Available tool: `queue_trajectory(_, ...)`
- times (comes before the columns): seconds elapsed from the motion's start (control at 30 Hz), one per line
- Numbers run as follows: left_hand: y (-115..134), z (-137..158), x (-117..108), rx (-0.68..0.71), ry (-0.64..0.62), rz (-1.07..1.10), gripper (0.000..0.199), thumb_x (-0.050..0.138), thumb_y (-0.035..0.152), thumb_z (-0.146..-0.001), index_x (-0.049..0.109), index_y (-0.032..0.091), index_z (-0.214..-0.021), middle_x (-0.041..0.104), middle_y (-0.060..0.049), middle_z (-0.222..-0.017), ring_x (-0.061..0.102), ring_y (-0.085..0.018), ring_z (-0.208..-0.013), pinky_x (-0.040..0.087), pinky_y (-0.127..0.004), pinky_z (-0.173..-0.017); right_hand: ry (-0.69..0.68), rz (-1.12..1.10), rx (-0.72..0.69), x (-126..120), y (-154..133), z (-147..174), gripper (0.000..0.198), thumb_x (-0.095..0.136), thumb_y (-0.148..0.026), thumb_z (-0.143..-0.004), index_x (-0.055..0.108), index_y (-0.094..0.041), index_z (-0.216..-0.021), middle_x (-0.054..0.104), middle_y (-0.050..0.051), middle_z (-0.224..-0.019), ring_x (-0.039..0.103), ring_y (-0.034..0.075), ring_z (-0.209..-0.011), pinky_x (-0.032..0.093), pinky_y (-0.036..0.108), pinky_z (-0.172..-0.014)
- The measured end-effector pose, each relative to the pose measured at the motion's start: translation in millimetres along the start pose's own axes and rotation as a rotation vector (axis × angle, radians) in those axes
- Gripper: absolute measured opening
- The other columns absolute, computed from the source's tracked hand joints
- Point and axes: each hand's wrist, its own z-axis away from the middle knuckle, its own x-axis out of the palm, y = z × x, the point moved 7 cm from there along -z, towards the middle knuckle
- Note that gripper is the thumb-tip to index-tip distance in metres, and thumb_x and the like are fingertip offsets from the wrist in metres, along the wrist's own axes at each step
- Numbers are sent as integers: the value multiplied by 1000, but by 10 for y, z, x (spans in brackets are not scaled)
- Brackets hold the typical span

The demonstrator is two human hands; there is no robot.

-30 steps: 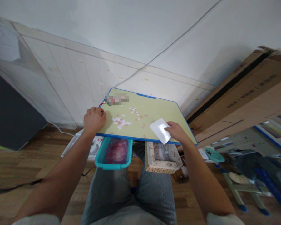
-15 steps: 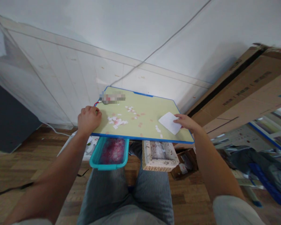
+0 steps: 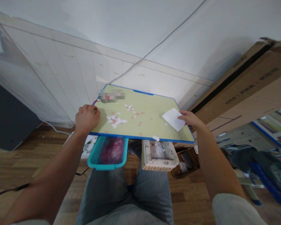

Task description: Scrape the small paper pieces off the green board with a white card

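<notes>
My right hand (image 3: 190, 119) pinches a flat white card (image 3: 174, 119) by its right edge, over the right part of a pale yellow tabletop (image 3: 152, 109) with a blue rim. At the tabletop's left edge rests my left hand (image 3: 87, 119), its fingers curled; whether it holds something small is hidden. Small white paper pieces (image 3: 115, 121) lie in a loose pile near the left hand, with a smaller group (image 3: 130, 107) behind them. A few pieces (image 3: 155, 138) are at the front rim, above a lined basket (image 3: 160, 165) that holds more whitish bits.
A turquoise bin (image 3: 107, 167) with pinkish-red contents sits under the front edge at left. At the back left corner lies a blurred-out object (image 3: 112, 95). Large cardboard boxes (image 3: 245, 84) lean on the right, and a wall (image 3: 140, 73) with a cable stands behind.
The white card and my right hand have moved slightly right and up. White pieces that lay left of the card are now at the front rim over the basket. My left hand stays at the edge.
</notes>
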Motion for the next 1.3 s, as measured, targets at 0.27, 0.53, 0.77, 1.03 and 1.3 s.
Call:
queue_trajectory(0.27, -27, 16, -16, -1, 23, 32, 40, 43, 37, -96, 68, 17, -119, 62, -18, -126, 56, -36, -119, 48, -49, -98, -233, 7, -21, 441, -31, 85, 45, 75, -31, -69, 76, -15, -111, 77, 7, -92, 67, 21, -72, 49, 26, -58)
queue_trajectory(0.53, -88, 13, -31, -30, 26, 124, 36, 45, 38, -97, 67, 19, -119, 64, -14, -126, 58, -33, -119, 48, -44, -101, -501, -22, -44, 530, -198, 480, 43, 76, -44, -76, 74, -19, -112, 77, 8, -103, 71, 25, -86, 55, 33, -74)
queue_trajectory(0.77, -134, -20, 3, -40, 22, 171, 32, 47, 39, -98, 66, 22, -116, 64, -10, -126, 57, -29, -122, 45, -42, -108, -95, 66, -82, 618, -694, -821, 53, 70, -37, -71, 69, -16, -120, 76, 8, -96, 67, 21, -75, 48, 27, -59)
queue_trajectory(1.03, -165, -28, 23, -15, 40, 220, 26, 47, 41, -100, 63, 25, -114, 63, -7, -121, 58, -26, -119, 44, -41, -109, -359, 34, -164, 1367, -961, -984, 41, 72, -32, -72, 73, -16, -110, 76, 7, -92, 67, 21, -75, 50, 27, -62)
queue_trajectory(1.3, -156, -13, 11, -43, 34, 230, 27, 48, 39, -98, 64, 24, -114, 63, -7, -123, 58, -27, -122, 44, -41, -110, -478, 38, -277, 1605, -1205, -267, 36, 70, -37, -82, 72, -22, -114, 77, 5, -97, 69, 23, -80, 52, 30, -66)
